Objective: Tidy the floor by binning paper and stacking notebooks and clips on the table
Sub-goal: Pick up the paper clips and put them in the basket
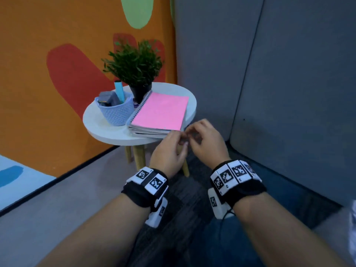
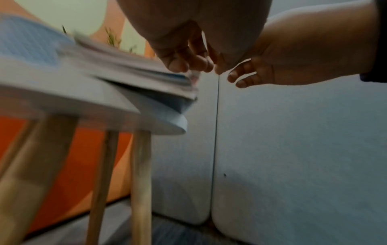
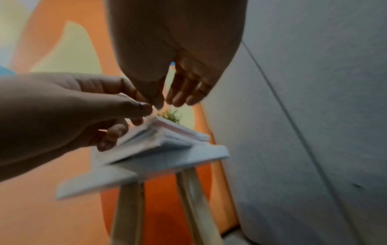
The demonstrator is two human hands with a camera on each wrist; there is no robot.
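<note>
A stack of notebooks [image 1: 161, 112] with a pink cover on top lies on the small round white table [image 1: 100, 126], its near corner jutting over the rim. My left hand [image 1: 182, 140] and right hand [image 1: 192, 135] meet fingertip to fingertip just off that corner, at about the height of the stack. In the right wrist view the left hand [image 3: 144, 107] has thumb and forefinger pressed together and the right hand [image 3: 167, 101] brings its thumb tip up to them. Whatever sits between the fingertips is too small and blurred to make out. The stack's edge [image 2: 136, 73] shows below the fingers.
A pale blue woven basket [image 1: 117, 112] with a blue marker and grey items, and a potted plant [image 1: 134, 62], stand at the table's back. Grey padded panels [image 1: 289, 93] rise close on the right. Wooden legs [image 1: 139, 157] stand on dark carpet; an orange wall lies behind.
</note>
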